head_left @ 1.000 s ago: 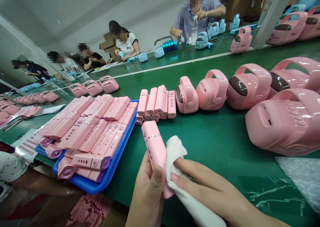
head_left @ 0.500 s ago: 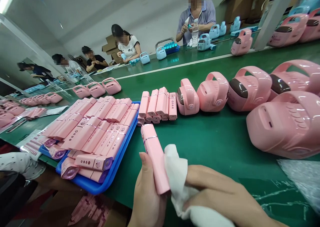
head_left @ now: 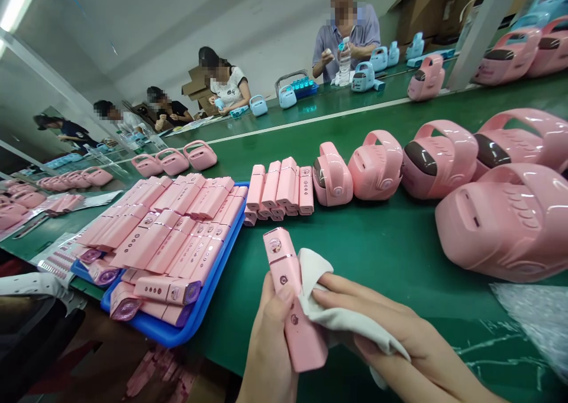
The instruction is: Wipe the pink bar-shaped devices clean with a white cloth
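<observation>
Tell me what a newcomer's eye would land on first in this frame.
Front and centre, the left hand grips a pink stick while the right hand presses a white cloth against its side. To the left, a blue tray is piled with more pink sticks. On the right, glossy pink handled cases line the green table.

Blue tray stacked with pink units; loose stack of pink units beside it; row of pink handled speakers on green table; seated workers opposite.
</observation>
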Demonstrator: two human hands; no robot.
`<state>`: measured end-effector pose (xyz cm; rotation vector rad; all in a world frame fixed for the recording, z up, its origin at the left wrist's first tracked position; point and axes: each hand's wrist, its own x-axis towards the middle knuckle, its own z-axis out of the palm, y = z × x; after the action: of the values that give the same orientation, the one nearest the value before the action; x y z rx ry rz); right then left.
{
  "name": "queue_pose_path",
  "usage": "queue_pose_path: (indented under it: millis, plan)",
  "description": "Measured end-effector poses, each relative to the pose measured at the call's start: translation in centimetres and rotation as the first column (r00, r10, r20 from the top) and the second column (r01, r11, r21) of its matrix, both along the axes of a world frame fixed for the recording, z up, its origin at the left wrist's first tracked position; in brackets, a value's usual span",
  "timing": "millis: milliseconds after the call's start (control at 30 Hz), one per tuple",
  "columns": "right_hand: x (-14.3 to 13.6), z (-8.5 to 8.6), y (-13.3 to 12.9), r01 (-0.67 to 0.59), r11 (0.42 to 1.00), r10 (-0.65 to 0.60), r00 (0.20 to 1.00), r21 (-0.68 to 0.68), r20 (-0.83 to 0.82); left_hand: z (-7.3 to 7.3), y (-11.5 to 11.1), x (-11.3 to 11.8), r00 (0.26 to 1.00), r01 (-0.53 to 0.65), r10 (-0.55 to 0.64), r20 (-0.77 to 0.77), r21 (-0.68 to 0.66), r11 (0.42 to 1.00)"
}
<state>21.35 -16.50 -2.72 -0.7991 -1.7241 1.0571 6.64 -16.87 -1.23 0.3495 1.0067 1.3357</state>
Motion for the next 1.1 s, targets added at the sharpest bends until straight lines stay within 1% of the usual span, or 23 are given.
queue_pose_path:
  millis: [67, 200, 233, 300, 367, 433, 500, 533, 633, 700, 767, 800, 867, 1000, 1033, 1100]
  plan:
    - [0.0, -0.1, 0.2, -0.011, 0.997, 0.012, 1.0, -0.073, 0.002, -0.5, 0.1, -0.2, 1.0, 0.028, -0.028, 0.002, 0.01, 1.0]
    - [-0.2, -0.5, 0.6, -0.018, 0.968, 0.015, 1.0, -0.249, -0.012, -1.6, 0.4, -1.0, 0.985, 0.164, -0.163, -0.051, 0.035, 0.986]
    - [-0.3, -0.6, 0.6, -0.021, 0.959, 0.015, 1.0, -0.281, -0.023, -1.8, 0.5, -1.1, 0.98, 0.193, -0.191, -0.062, 0.041, 0.98]
    - [-0.4, -0.6, 0.6, -0.027, 0.955, 0.017, 0.999, -0.296, -0.035, -2.0, 0.6, -1.2, 0.973, 0.223, -0.219, -0.07, 0.062, 0.973]
    - [-0.5, -0.3, 0.4, -0.014, 0.967, 0.011, 1.0, -0.253, -0.014, -2.1, 0.6, -1.1, 0.976, 0.205, -0.199, -0.086, 0.071, 0.976]
    - [-0.3, 0.0, 0.1, 0.007, 0.983, -0.001, 0.999, -0.182, 0.036, -2.0, 0.6, -0.7, 0.985, 0.148, -0.141, -0.102, 0.065, 0.987]
    - [-0.1, 0.2, -0.2, 0.011, 0.996, -0.003, 0.995, -0.086, 0.096, -1.9, 0.5, -0.4, 0.99, 0.079, -0.071, -0.124, 0.063, 0.995]
    - [0.0, 0.1, -0.3, -0.008, 1.0, 0.011, 0.991, -0.021, 0.132, -1.8, 0.5, -0.3, 0.991, 0.049, -0.04, -0.131, 0.065, 0.997]
    - [-0.2, -0.9, -0.4, -0.129, 0.978, 0.079, 0.956, 0.165, 0.281, -1.7, 0.7, -0.1, 0.99, -0.01, 0.017, -0.137, 0.05, 0.999]
    - [-0.7, -1.7, -0.3, -0.171, 0.952, 0.076, 0.936, 0.254, 0.344, -1.7, 0.8, 0.0, 0.992, -0.046, 0.048, -0.12, 0.023, 0.999]
    - [-1.1, -2.1, 0.0, -0.186, 0.931, 0.053, 0.921, 0.315, 0.386, -1.5, 0.8, 0.1, 0.991, -0.087, 0.087, -0.097, 0.013, 0.996]
    - [-1.3, -1.9, 0.1, -0.2, 0.921, 0.049, 0.911, 0.335, 0.41, -1.3, 0.8, 0.1, 0.992, -0.095, 0.095, -0.084, 0.004, 0.995]
    - [-1.3, -1.1, 0.4, -0.255, 0.906, 0.073, 0.881, 0.338, 0.468, -0.7, 0.7, 0.2, 0.995, -0.078, 0.076, -0.057, -0.023, 0.997]
    - [-1.2, 0.7, 0.9, -0.317, 0.918, 0.158, 0.844, 0.238, 0.513, 0.9, 0.5, 0.0, 1.0, -0.014, 0.013, -0.014, -0.069, 0.997]
    - [-1.2, 0.9, 1.0, -0.344, 0.909, 0.178, 0.831, 0.235, 0.527, 1.2, 0.5, -0.1, 1.0, 0.007, -0.006, 0.009, -0.07, 0.998]
    - [-1.3, 0.9, 1.1, -0.411, 0.864, 0.192, 0.802, 0.29, 0.566, 1.5, 0.6, -0.3, 0.997, 0.046, -0.042, 0.07, -0.054, 0.997]
